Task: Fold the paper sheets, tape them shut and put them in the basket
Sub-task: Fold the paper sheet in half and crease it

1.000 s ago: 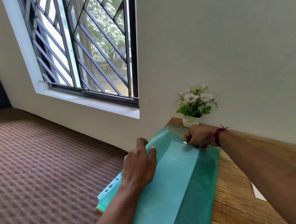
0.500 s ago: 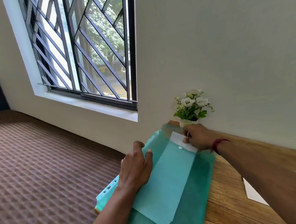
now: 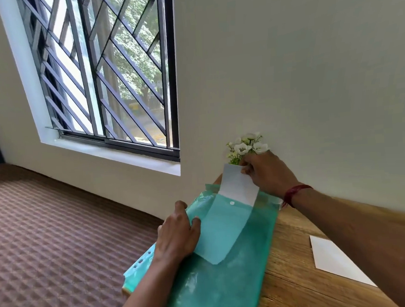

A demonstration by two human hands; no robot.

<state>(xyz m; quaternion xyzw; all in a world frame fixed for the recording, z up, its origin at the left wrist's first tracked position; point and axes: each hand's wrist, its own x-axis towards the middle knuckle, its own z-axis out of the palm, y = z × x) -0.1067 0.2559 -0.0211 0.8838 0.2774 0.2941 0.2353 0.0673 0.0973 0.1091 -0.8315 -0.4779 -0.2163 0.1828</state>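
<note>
A translucent green plastic folder (image 3: 220, 279) lies on the wooden table (image 3: 299, 278), overhanging its left edge. A white paper sheet (image 3: 238, 186) sticks partway out of the folder's far opening; the rest shows pale through the plastic. My right hand (image 3: 266, 172) pinches the sheet's far corner. My left hand (image 3: 178, 234) presses down on the folder's left side, thumb curled over its edge. No basket or tape is in view.
A second white sheet (image 3: 336, 261) lies on the table to the right, partly under my right forearm. A small pot of white flowers (image 3: 246, 148) stands against the wall behind my right hand. Carpeted floor and a barred window (image 3: 109, 71) are on the left.
My right hand has pulled the white sheet farther out of the folder, toward the wall. The left hand has stayed on the folder.
</note>
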